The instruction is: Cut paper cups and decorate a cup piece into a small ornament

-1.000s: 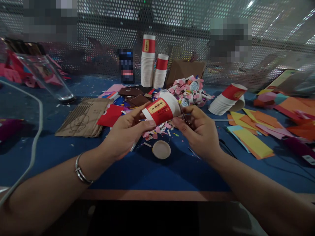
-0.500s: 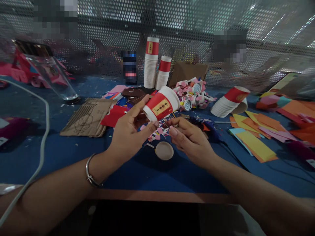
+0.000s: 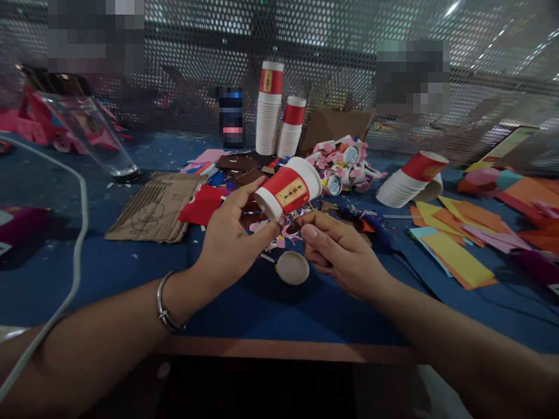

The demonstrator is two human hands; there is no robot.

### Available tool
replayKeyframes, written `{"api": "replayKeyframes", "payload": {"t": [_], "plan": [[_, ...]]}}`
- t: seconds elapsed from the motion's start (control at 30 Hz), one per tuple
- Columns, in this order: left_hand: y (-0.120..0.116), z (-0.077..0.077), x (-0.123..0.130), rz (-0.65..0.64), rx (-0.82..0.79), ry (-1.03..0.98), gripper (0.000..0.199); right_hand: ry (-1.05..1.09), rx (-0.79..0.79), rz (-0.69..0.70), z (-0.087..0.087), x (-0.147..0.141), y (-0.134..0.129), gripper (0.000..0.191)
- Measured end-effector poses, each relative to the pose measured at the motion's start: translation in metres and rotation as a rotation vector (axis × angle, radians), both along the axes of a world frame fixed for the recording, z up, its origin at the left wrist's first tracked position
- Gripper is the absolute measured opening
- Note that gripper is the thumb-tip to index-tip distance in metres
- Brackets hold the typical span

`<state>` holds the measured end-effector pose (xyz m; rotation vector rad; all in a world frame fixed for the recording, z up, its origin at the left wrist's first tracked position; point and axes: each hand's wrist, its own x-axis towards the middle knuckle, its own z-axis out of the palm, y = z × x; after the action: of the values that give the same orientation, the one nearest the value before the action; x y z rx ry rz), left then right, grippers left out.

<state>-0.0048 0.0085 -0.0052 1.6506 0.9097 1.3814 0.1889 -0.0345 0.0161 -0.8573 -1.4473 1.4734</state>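
Note:
My left hand [image 3: 225,241] is closed round a red and white paper cup [image 3: 293,187], tilted with its mouth up to the right. Its gold label faces me. My right hand [image 3: 338,247] pinches a slim dark pointed tool [image 3: 293,221]; most of it is hidden by the fingers, so its kind is unclear. The tool's tip is close to the underside of the cup near its base, and I cannot tell whether they touch. Below the hands lies a small round pale piece [image 3: 292,267], like a cut-off cup bottom, with a thin strip beside it.
Stacked cups [image 3: 269,110] stand at the back, with more cups [image 3: 410,180] tilted at right. Paper scraps [image 3: 345,166] are heaped behind my hands. Flat cardboard [image 3: 152,209] and a clear jar [image 3: 94,131] are at left, coloured papers [image 3: 458,256] at right. A white cable [image 3: 78,244] crosses the left.
The cup has turned a little in my left hand, its label shifting right. My right hand's fingers have closed in more, and more of the dark tool shows beneath the cup.

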Motion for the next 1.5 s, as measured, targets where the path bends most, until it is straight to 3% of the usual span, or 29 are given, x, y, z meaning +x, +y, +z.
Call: {"api": "replayKeyframes", "payload": {"t": [0.93, 1.33, 1.5], "plan": [[0.0041, -0.0007, -0.0026, 0.104, 0.084, 0.124, 0.066, 0.019, -0.08, -0.003, -0.0004, 0.0001, 0.0012, 0.037], [0.002, 0.0005, -0.0058, 0.143, 0.184, 0.273, 0.054, 0.046, -0.161, -0.03, -0.0026, -0.0025, -0.0023, 0.043], [-0.001, 0.0036, -0.0051, 0.183, 0.176, 0.313, 0.059, 0.068, -0.164, -0.031, -0.0031, -0.0047, -0.0031, 0.044]]}}
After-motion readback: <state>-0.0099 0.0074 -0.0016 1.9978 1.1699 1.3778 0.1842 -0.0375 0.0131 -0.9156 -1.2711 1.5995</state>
